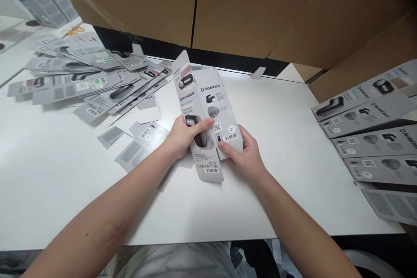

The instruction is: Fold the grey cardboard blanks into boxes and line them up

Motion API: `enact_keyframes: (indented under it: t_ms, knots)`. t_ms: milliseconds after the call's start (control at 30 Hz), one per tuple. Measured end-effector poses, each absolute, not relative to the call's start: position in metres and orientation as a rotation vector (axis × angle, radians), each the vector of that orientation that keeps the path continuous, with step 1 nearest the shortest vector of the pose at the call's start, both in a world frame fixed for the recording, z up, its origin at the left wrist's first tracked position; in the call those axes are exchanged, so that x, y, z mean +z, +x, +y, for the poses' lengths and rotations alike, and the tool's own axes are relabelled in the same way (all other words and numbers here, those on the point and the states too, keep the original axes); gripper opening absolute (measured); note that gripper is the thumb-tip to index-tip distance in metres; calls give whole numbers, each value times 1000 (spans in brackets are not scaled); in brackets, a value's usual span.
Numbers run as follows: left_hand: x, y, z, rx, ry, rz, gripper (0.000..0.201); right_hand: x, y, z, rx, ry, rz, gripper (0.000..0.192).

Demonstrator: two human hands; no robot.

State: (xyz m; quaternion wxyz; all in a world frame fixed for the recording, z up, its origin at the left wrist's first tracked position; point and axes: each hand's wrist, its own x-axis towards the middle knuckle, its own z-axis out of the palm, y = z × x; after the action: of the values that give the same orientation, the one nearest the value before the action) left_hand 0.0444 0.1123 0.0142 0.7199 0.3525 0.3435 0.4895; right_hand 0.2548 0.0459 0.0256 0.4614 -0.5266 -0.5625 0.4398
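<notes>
Two bare hands hold one flat grey box [203, 113] above the middle of a smooth white table [276, 147]. The box is thin printed card, long and narrow, partly unfolded into two panels that meet at a crease, with a rounded flap at its far end and barcodes near its close end. The left hand [182, 137] grips the left panel, its thumb pressed across the printed front and its fingers hidden behind. The right hand [247, 154] pinches the lower corner of the right panel, thumb on top, fingers curled under.

Left of the box, and further away, a loose pile of flat boxes [87, 78] fans out over the table in overlapping grey sheets; a few small card pieces [143, 132] lie between that pile and the left hand. Right of the box, well apart, a row of flat boxes [371, 139] lies stacked in steps along the table's right edge. Beyond the box stands a wall of brown cardboard [254, 4], plain and matte. Bare tabletop spreads between the box and the right-hand row, and also toward the near edge under both forearms.
</notes>
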Motion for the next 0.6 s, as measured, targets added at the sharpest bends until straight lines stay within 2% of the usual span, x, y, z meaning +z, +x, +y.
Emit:
enact_keyframes:
  t_ms: [467,600]
  knots:
    - [15,46,111,1135,754,887,52,23,256,44,1285,-1380,-1281,51]
    - [18,46,110,1131,742,888,52,23,263,44,1437,-1310,-1329,63]
